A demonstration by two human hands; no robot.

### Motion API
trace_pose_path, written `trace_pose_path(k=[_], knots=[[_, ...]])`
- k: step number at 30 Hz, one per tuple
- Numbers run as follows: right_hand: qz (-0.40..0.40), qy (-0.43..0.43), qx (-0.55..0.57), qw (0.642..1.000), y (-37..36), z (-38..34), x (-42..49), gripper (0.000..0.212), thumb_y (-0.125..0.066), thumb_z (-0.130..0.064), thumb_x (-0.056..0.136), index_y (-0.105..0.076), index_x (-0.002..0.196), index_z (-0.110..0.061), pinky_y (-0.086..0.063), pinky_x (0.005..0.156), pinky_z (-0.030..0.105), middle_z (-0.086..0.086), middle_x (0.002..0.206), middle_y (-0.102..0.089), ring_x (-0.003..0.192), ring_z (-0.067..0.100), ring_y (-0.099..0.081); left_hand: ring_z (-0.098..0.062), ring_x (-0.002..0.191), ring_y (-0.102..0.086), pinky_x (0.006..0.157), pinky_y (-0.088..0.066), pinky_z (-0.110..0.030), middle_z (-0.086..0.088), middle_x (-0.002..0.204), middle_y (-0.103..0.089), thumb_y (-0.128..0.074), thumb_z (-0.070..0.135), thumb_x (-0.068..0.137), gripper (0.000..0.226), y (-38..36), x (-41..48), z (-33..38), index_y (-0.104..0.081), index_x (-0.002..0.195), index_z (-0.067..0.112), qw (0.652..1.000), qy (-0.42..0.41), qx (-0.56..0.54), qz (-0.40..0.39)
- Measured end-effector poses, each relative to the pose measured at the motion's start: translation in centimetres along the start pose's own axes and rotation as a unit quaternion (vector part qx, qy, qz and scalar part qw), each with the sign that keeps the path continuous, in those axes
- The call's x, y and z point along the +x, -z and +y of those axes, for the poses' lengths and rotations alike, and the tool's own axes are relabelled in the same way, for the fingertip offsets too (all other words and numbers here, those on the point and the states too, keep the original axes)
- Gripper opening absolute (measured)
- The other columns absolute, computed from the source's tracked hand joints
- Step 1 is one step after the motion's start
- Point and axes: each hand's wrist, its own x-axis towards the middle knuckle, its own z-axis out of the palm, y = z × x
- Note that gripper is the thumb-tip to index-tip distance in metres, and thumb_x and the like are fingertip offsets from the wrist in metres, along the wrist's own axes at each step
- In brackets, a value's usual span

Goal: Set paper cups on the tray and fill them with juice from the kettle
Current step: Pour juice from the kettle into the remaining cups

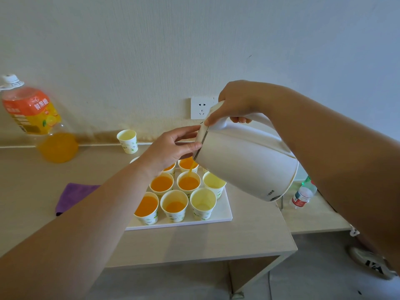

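Observation:
A white kettle [244, 163] is tilted to the left above a white tray [220, 215] full of paper cups. My right hand [233, 107] grips its handle from above. My left hand [173, 146] rests its fingertips on the kettle's lid at the spout side. A thin orange stream falls from the spout into the middle cup [188, 183], which holds juice. Several other cups hold orange juice, such as the front left one [147, 207]. Two cups on the right side [203, 203] [214, 184] look empty. My left forearm hides part of the back left cups.
A large orange juice bottle [36, 120], about a quarter full, stands at the far left by the wall. One empty paper cup [128, 140] sits behind the tray. A purple cloth [73, 195] lies left of the tray. A small plastic bottle [303, 192] stands on the lower shelf at right.

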Motion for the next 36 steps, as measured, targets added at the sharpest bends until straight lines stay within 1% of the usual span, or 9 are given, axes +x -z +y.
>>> trace_pose_path(k=[5, 9, 15, 20, 22, 25, 27, 33, 36], knots=[[0.0, -0.003, 0.006, 1.0, 0.0, 0.0, 0.1, 0.047, -0.068, -0.055, 0.077, -0.061, 0.076, -0.008, -0.045, 0.057, 0.024, 0.003, 0.059, -0.059, 0.048, 0.014, -0.053, -0.014, 0.111, -0.063, 0.091, -0.055, -0.034, 0.006, 0.121, -0.065, -0.068, 0.015, 0.086, 0.04, 0.1, 0.1, 0.0, -0.06, 0.121, 0.033, 1.0, -0.003, 0.006, -0.002], [0.001, -0.003, 0.006, 1.0, 0.0, 0.1, 0.0, 0.047, -0.068, -0.055, 0.077, -0.061, 0.075, -0.009, -0.043, 0.055, 0.023, 0.003, 0.059, -0.059, 0.047, 0.014, -0.053, -0.013, 0.109, -0.063, 0.089, -0.055, -0.03, 0.007, 0.12, -0.066, -0.069, 0.015, 0.085, 0.039, 0.1, 0.0, 0.0, -0.06, 0.118, 0.036, 1.0, -0.005, 0.005, -0.003], [0.003, -0.004, 0.007, 1.0, -0.2, 0.1, -0.2, 0.046, -0.068, -0.054, 0.077, -0.061, 0.075, -0.009, -0.042, 0.053, 0.023, 0.003, 0.059, -0.059, 0.046, 0.014, -0.052, -0.013, 0.109, -0.064, 0.09, -0.055, -0.031, 0.008, 0.12, -0.066, -0.068, 0.014, 0.086, 0.042, 0.0, -0.1, 0.0, -0.06, 0.123, 0.03, 1.0, 0.001, 0.006, -0.002], [-0.003, -0.01, 0.014, 1.0, -0.5, 0.0, -0.2, 0.045, -0.069, -0.054, 0.076, -0.06, 0.074, -0.01, -0.042, 0.052, 0.023, 0.003, 0.06, -0.059, 0.047, 0.014, -0.052, -0.011, 0.106, -0.065, 0.087, -0.055, -0.026, 0.008, 0.119, -0.066, -0.067, 0.012, 0.086, 0.04, -0.1, -0.3, -0.2, -0.06, 0.121, 0.032, 1.0, 0.003, 0.001, -0.007], [-0.004, -0.011, 0.02, 1.0, -0.7, 0.0, -0.1, 0.044, -0.07, -0.053, 0.076, -0.059, 0.073, -0.011, -0.042, 0.052, 0.023, 0.003, 0.06, -0.059, 0.047, 0.015, -0.053, -0.012, 0.108, -0.065, 0.089, -0.055, -0.028, 0.008, 0.12, -0.066, -0.067, 0.012, 0.086, 0.04, -0.1, -0.3, -0.5, -0.061, 0.121, 0.032, 1.0, 0.007, -0.001, -0.006], [-0.006, -0.012, 0.023, 1.0, -0.8, 0.1, 0.1, 0.044, -0.071, -0.053, 0.074, -0.059, 0.074, -0.011, -0.043, 0.052, 0.023, 0.003, 0.059, -0.059, 0.046, 0.014, -0.053, -0.014, 0.111, -0.063, 0.095, -0.052, -0.036, 0.008, 0.122, -0.066, -0.069, 0.015, 0.086, 0.04, 0.0, -0.2, -0.8, -0.061, 0.12, 0.035, 1.0, 0.013, 0.008, -0.002], [-0.007, -0.01, 0.02, 1.0, -1.0, 0.0, 0.2, 0.045, -0.071, -0.054, 0.074, -0.059, 0.075, -0.011, -0.044, 0.052, 0.023, 0.003, 0.059, -0.06, 0.045, 0.014, -0.053, -0.014, 0.112, -0.063, 0.097, -0.051, -0.038, 0.009, 0.122, -0.066, -0.07, 0.017, 0.085, 0.041, 0.1, -0.2, -1.0, -0.061, 0.12, 0.036, 1.0, 0.016, 0.016, 0.002], [-0.01, -0.01, 0.022, 1.0, -1.3, -0.1, 0.4, 0.045, -0.071, -0.055, 0.074, -0.061, 0.077, -0.01, -0.044, 0.053, 0.023, 0.004, 0.061, -0.061, 0.047, 0.015, -0.054, -0.012, 0.108, -0.064, 0.092, -0.054, -0.031, 0.009, 0.117, -0.068, -0.07, 0.014, 0.085, 0.039, 0.1, -0.4, -1.2, -0.062, 0.114, 0.038, 1.0, 0.018, 0.003, 0.007], [-0.009, -0.008, 0.025, 1.0, -1.3, 0.0, 0.4, 0.046, -0.07, -0.054, 0.075, -0.062, 0.079, -0.009, -0.044, 0.052, 0.023, 0.004, 0.061, -0.061, 0.047, 0.015, -0.054, -0.011, 0.109, -0.064, 0.092, -0.053, -0.03, 0.01, 0.116, -0.068, -0.069, 0.014, 0.085, 0.039, 0.0, -0.5, -1.1, -0.062, 0.116, 0.036, 1.0, 0.018, 0.004, 0.008]])
